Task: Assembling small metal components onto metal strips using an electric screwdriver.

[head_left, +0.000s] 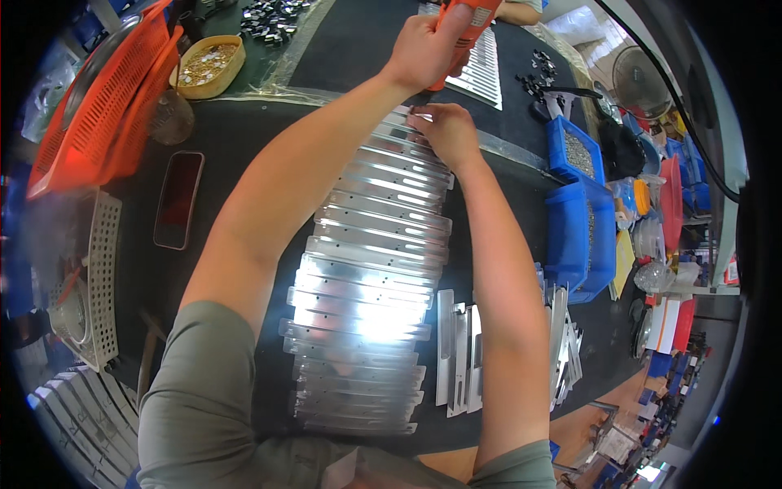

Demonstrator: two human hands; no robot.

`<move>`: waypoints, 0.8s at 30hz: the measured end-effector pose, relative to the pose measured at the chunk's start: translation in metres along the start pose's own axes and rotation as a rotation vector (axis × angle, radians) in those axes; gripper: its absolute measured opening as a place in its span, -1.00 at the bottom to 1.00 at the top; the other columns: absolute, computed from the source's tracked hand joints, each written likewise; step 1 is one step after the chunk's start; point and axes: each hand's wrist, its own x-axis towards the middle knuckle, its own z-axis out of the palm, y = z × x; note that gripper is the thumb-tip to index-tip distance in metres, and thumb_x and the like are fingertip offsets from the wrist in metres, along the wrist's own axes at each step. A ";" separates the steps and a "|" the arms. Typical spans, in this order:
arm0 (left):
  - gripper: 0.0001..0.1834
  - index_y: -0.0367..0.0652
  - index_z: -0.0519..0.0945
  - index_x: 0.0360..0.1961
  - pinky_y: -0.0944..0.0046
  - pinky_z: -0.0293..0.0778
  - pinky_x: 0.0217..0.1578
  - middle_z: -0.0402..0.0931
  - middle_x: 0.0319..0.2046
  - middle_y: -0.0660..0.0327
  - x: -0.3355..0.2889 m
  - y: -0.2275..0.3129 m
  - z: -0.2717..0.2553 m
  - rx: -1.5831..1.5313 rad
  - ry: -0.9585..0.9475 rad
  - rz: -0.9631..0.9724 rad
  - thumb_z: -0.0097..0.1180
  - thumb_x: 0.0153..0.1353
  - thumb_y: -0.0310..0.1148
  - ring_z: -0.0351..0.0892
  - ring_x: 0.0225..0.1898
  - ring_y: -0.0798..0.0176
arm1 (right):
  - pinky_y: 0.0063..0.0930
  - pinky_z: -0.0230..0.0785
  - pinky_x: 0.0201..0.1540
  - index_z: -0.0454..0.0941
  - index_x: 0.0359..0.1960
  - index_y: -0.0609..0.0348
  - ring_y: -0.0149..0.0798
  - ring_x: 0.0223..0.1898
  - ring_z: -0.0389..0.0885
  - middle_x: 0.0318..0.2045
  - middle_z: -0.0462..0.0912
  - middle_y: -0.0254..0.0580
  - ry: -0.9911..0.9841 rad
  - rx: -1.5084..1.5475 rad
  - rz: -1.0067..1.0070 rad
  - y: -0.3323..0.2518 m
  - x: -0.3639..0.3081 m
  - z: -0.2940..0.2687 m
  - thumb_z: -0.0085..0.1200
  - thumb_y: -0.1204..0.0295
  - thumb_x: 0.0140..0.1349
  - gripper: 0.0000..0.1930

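My left hand (pixel 423 53) is wrapped round an orange power tool (pixel 471 28), whose upper part is cut off by the top edge. Just below it, my right hand (pixel 448 134) has its fingertips pinched together at the far end of a long row of metal strips (pixel 366 232). Something small and dark shows at those fingertips, too small to name. The shiny strips lie crosswise, overlapping one another, in a column running toward me, with small holes along them. Beside my right forearm, more loose metal strips (pixel 460 359) lie lengthwise.
Blue bins (pixel 570 236) of small parts stand at the right. On the left are a phone (pixel 179 200), orange baskets (pixel 98 106), a white basket (pixel 102 277) and a yellow tub (pixel 232 69) of small brass-coloured parts. Black clips (pixel 273 20) lie at the back; another person's arm (pixel 519 12) shows there.
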 end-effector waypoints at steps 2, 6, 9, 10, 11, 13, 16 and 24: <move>-0.30 -0.23 0.58 -0.54 0.33 0.25 -0.69 0.42 -0.72 0.32 0.004 -0.009 -0.003 -0.040 -0.005 0.000 -0.07 0.49 0.20 0.40 -0.71 0.41 | -0.16 0.51 0.12 0.83 -0.15 -0.07 0.01 0.03 0.70 -0.07 0.76 -0.08 0.034 -0.066 -0.011 -0.005 0.002 0.003 0.32 0.08 0.16 -0.68; -0.36 -0.23 0.59 -0.41 0.37 0.23 -0.67 0.43 -0.66 0.36 0.006 -0.020 -0.011 -0.210 -0.035 0.063 -0.04 0.49 0.20 0.38 -0.67 0.46 | -0.18 0.52 0.09 0.82 -0.19 -0.03 -0.02 -0.05 0.72 -0.15 0.77 -0.09 0.022 -0.075 -0.006 -0.028 0.001 0.009 0.25 0.14 0.22 -0.73; -0.33 -0.37 0.61 -0.24 0.29 0.47 -0.47 0.57 -0.50 0.20 -0.009 -0.001 -0.007 -0.001 -0.126 0.005 0.07 0.41 0.20 0.54 -0.49 0.37 | -0.17 0.52 0.05 0.80 -0.18 0.02 -0.02 -0.12 0.73 -0.27 0.78 -0.07 0.090 -0.156 -0.087 -0.023 -0.004 0.009 0.21 0.15 0.24 -0.72; -0.33 -0.37 0.61 -0.24 0.29 0.47 -0.47 0.57 -0.50 0.20 -0.012 0.002 -0.002 -0.003 -0.125 0.013 0.07 0.41 0.20 0.54 -0.49 0.37 | -0.15 0.51 0.04 0.79 -0.19 0.06 0.01 -0.14 0.73 -0.29 0.77 -0.05 0.055 -0.015 -0.044 -0.022 -0.008 0.009 0.22 0.16 0.24 -0.71; -0.37 -0.34 0.64 -0.24 0.32 0.48 -0.43 0.56 -0.51 0.24 -0.015 0.005 0.003 0.022 -0.172 0.039 0.19 0.34 0.18 0.54 -0.48 0.40 | -0.13 0.50 0.03 0.78 -0.19 0.09 0.03 -0.16 0.73 -0.31 0.77 -0.03 0.017 0.125 0.000 -0.023 -0.011 0.008 0.22 0.17 0.24 -0.71; -0.45 -0.27 0.68 -0.20 0.37 0.51 -0.31 0.59 -0.45 0.30 -0.019 0.014 0.012 0.087 -0.277 0.022 0.43 0.17 0.08 0.56 -0.39 0.45 | -0.07 0.51 -0.02 0.75 -0.25 0.16 0.09 -0.22 0.73 -0.31 0.76 0.04 0.163 0.026 -0.151 -0.013 -0.015 0.009 0.21 0.21 0.24 -0.73; -0.41 -0.21 0.66 -0.08 0.32 0.50 -0.13 0.63 -0.33 0.30 -0.029 0.031 0.035 0.131 -0.368 0.101 0.57 0.04 0.00 0.57 -0.24 0.41 | 0.01 0.51 -0.10 0.71 -0.31 0.23 0.16 -0.23 0.72 -0.32 0.73 0.16 0.237 -0.093 -0.113 -0.020 -0.033 -0.008 0.18 0.31 0.20 -0.78; -0.34 -0.14 0.52 0.17 0.05 0.55 0.04 0.64 -0.05 0.04 -0.046 0.007 0.092 0.322 -0.695 0.357 0.50 0.03 -0.31 0.64 0.00 -0.03 | 0.00 0.53 -0.12 0.68 -0.33 0.21 0.19 -0.24 0.72 -0.35 0.73 0.15 -0.283 -0.262 -0.061 -0.097 -0.160 -0.075 0.19 0.36 0.17 -0.83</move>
